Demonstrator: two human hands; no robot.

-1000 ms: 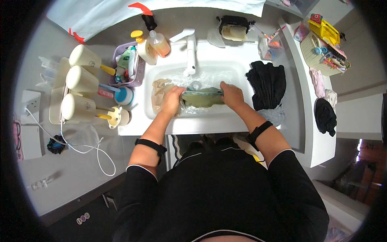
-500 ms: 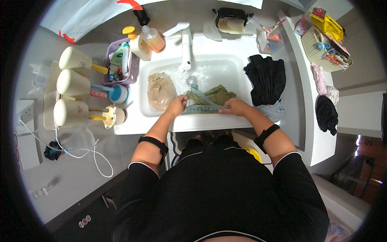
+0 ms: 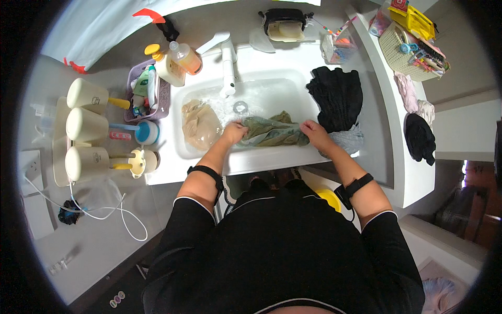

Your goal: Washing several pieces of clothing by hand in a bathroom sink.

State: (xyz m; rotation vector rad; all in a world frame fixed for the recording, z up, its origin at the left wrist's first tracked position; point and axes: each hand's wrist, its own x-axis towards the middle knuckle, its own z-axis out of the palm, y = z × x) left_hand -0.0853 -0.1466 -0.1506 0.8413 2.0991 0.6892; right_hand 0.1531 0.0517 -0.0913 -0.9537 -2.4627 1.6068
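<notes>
Inside the sink (image 3: 251, 162), near its front: green cloth (image 3: 277, 132) | left hand (image 3: 235, 133) pinching its left end | right hand (image 3: 318, 138) at its right end, grip unclear | risk: loose pinch could slip, splashing

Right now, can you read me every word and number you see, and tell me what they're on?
There are none I can read out.
Upper rounded cream plastic cup: dark print, too small.
Lower rounded cream plastic cup: same, too small.
Small red-and-white packet: pale marks, too small.
Three small round stickers: too blurred.
</notes>
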